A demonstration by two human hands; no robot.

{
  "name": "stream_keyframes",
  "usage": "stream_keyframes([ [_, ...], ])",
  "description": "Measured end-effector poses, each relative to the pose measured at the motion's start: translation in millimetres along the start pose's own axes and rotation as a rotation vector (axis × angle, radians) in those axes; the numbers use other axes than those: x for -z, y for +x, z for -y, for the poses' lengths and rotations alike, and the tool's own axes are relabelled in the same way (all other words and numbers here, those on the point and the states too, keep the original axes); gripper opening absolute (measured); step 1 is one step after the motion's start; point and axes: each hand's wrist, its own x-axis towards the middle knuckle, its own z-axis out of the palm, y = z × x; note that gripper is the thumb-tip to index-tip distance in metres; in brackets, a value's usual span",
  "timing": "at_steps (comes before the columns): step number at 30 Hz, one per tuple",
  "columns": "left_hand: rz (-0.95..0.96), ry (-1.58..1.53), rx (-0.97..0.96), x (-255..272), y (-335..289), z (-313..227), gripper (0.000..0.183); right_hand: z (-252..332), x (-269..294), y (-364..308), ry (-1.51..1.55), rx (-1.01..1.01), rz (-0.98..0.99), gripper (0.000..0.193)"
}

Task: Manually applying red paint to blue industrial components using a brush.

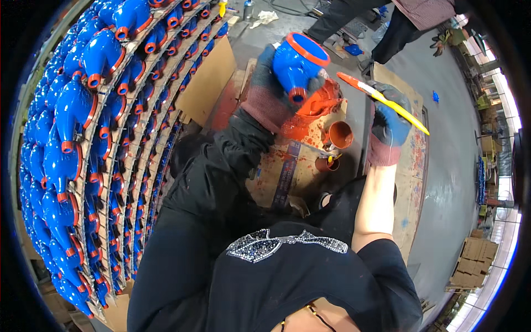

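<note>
My left hand, in a dark glove with a maroon cuff, grips a glossy blue pump housing. Red paint covers the ring around the housing's wide mouth and the end of its short spout. In my gloved right hand is a paintbrush with a yellow handle. Its red-coated bristles point left toward the housing, a small gap apart from it. Below the housing sits a paint-smeared tub of red paint, partly hidden by my left hand. An orange-brown cup stands beside it, with a smaller cup nearer me.
On the left, a tall rack carries many blue housings with red rims. Paint-splattered cardboard lies under the cups. Another person is on the far side. Stacked cardboard stands at the right.
</note>
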Motion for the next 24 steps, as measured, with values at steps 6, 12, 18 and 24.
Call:
stream_keyframes([
  [6, -0.207, 0.083, -0.165, -5.5, 17.0, -1.8, 0.064, 35.2, -38.7, -8.1, -0.426, 0.443, 0.328, 0.017],
  [12, -0.067, 0.148, -0.164, 13.4, 16.0, 2.9, 0.057, 27.5, -49.6, -20.7, -0.644, 0.663, 0.597, 0.03],
  [18, -0.171, 0.102, -0.205, 8.8, 11.2, 3.7, 0.07, 36.1, -42.9, -35.0, -0.685, 0.684, 0.706, 0.029],
  [24, -0.151, 0.195, -0.244, -8.9, 4.7, -14.9, 0.071, 34.7, -11.5, -37.6, -0.677, 0.508, 0.595, 0.025],
])
